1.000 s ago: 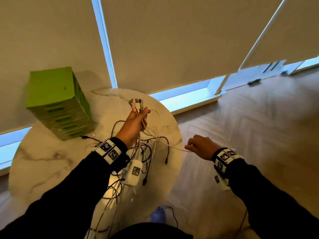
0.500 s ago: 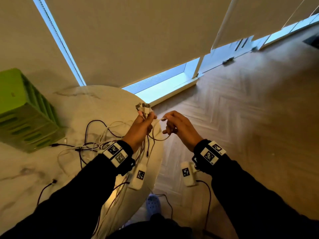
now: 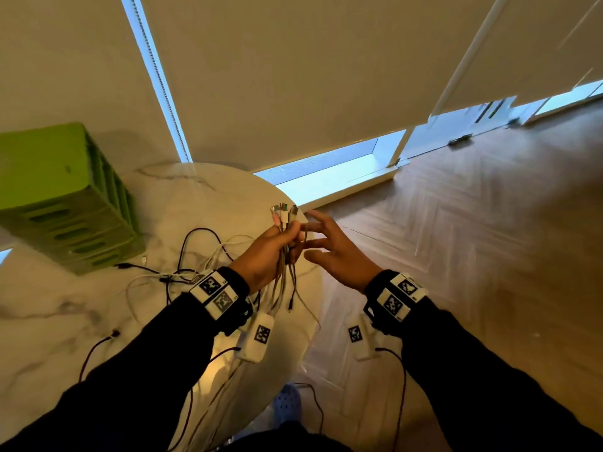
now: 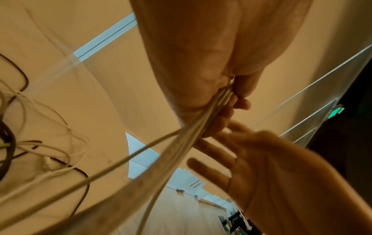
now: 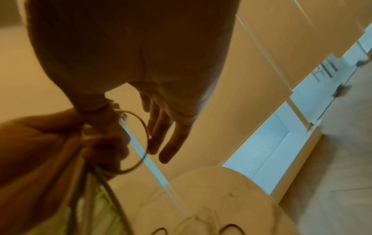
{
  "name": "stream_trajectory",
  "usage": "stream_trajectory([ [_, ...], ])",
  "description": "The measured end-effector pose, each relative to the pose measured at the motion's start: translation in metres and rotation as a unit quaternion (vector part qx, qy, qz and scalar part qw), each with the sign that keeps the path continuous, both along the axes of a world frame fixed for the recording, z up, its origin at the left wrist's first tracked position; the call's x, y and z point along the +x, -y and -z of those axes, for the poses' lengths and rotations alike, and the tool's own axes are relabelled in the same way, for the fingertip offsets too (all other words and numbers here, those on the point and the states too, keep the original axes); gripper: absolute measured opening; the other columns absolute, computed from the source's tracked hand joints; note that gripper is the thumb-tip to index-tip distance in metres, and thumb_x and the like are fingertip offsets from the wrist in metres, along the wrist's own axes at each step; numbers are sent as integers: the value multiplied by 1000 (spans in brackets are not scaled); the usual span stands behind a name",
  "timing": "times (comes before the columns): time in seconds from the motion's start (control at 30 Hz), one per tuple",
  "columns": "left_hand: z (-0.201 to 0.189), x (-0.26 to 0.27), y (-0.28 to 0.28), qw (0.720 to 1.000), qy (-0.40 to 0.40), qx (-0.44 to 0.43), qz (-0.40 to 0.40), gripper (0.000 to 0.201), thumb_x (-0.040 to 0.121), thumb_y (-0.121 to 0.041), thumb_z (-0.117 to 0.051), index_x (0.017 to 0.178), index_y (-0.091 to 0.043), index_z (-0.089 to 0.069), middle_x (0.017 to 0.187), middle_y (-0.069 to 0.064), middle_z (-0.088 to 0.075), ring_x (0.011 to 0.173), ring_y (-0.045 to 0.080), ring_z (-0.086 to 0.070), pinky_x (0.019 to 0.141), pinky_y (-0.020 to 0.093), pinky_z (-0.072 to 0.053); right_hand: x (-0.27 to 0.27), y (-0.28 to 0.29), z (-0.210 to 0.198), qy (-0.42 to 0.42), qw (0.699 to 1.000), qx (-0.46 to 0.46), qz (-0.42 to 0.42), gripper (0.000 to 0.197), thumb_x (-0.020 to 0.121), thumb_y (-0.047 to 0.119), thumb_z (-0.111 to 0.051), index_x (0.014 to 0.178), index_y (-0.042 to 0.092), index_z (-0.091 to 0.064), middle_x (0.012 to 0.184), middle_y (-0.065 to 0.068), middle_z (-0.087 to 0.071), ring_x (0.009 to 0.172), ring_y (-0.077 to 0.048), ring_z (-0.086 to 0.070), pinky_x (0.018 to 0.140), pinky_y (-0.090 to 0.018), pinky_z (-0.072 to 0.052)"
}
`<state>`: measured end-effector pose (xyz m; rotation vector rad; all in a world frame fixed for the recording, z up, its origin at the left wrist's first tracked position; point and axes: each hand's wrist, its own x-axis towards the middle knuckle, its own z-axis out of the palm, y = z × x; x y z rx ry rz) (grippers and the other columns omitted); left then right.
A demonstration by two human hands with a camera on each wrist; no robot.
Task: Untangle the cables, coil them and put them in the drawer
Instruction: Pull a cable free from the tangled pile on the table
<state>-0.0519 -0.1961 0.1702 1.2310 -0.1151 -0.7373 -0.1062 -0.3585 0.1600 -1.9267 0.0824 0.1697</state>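
My left hand (image 3: 277,243) grips a bundle of cable ends (image 3: 283,214) held upright above the table's right edge; several white and grey cables (image 4: 193,125) run down from the fist. A small loop of cable (image 5: 138,143) curls beside that fist. My right hand (image 3: 329,246) sits just right of it with fingers spread and straight, holding nothing; the fingertips (image 5: 167,157) are close to the loop. More black and white cables (image 3: 195,256) lie tangled on the round marble table (image 3: 65,321). A green drawer unit (image 3: 65,197) stands at the table's back left.
Wooden herringbone floor (image 3: 473,239) lies to the right of the table. Closed roller blinds (image 3: 293,76) and low windows are behind. A blue shoe (image 3: 287,402) shows below the table edge. Wrist-camera leads hang from both arms.
My right hand was pinching a cable beside the left fist; now it has let go and its fingers are spread. The left hand keeps its grip on the bundle.
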Motion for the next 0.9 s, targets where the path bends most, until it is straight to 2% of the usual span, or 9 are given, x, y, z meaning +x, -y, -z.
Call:
stream_trajectory([
  [0.13, 2, 8, -10, 999, 8, 18, -37, 20, 106, -27, -46, 92, -17, -56, 67, -11, -59, 66, 9, -51, 65, 23, -43, 15, -15, -20, -3, 991, 120, 66, 29, 105, 36, -47, 130, 23, -52, 92, -13, -60, 91, -22, -69, 89, -42, -60],
  [0.2, 5, 10, -11, 999, 12, 17, -45, 19, 106, -27, -46, 95, -16, -56, 72, -8, -57, 66, 9, -48, 66, 24, -44, 19, -19, -21, -10, 991, 115, 64, 32, 105, 42, -42, 117, 16, -57, 80, -7, -59, 81, -20, -67, 88, -39, -59],
  [0.3, 8, 12, -10, 997, 10, 14, -80, 19, 106, -29, -46, 95, -16, -55, 77, -4, -52, 69, 10, -49, 70, 26, -45, 27, -18, -22, -7, 996, 76, 50, 21, 97, 25, -61, 110, 10, -53, 76, -9, -61, 78, -25, -63, 74, -36, -53],
  [0.4, 8, 21, -18, 991, 8, -18, -130, 24, 107, -27, -43, 87, -15, -48, 72, -2, -43, 68, 13, -45, 71, 28, -43, 28, -8, -21, -58, 996, 19, -69, 44, 85, 2, -72, 119, 19, -49, 73, -12, -57, 89, -17, -69, 78, -23, -50],
  [0.5, 9, 25, -23, 993, 42, -20, -109, 30, 109, -28, -39, 82, -15, -43, 66, -3, -41, 66, 16, -45, 75, 32, -40, 26, -5, -13, -120, 966, -135, -182, 67, 81, 3, -78, 133, 25, -42, 79, -6, -63, 99, 3, -63, 79, -11, -43],
  [0.63, 7, 18, -23, 996, 91, -6, -21, 36, 105, -41, -43, 80, -16, -45, 71, -1, -49, 74, 16, -47, 82, 32, -38, 33, -25, -7, -183, 956, -98, -206, 80, 75, 25, -88, 141, 26, -42, 70, 2, -52, 68, -16, -53, 69, -22, -45],
  [0.77, -13, 7, -38, 982, 150, 93, 61, 39, 102, -53, -42, 92, -21, -61, 86, -11, -65, 97, 11, -50, 98, 32, -32, 38, -66, -5, -131, 962, -55, -235, 46, 84, 16, -80, 124, 16, -59, 101, 10, -62, 92, -2, -58, 77, -10, -44],
  [0.83, -23, 4, -53, 976, 167, 119, 70, 28, 107, -39, -38, 105, -20, -59, 89, -15, -66, 93, 0, -56, 99, 23, -35, 41, -86, 4, -74, 967, -55, -237, 50, 89, 9, -73, 135, 6, -54, 120, 3, -58, 114, -7, -52, 91, -16, -45],
  [0.9, -30, 5, -73, 978, 162, 117, 52, 20, 108, -32, -38, 111, -21, -55, 94, -8, -65, 92, -4, -60, 93, 18, -44, 48, -104, 16, -1, 978, -54, -204, 57, 91, 7, -70, 140, 23, -45, 130, 4, -54, 121, -8, -47, 105, -27, -45],
])
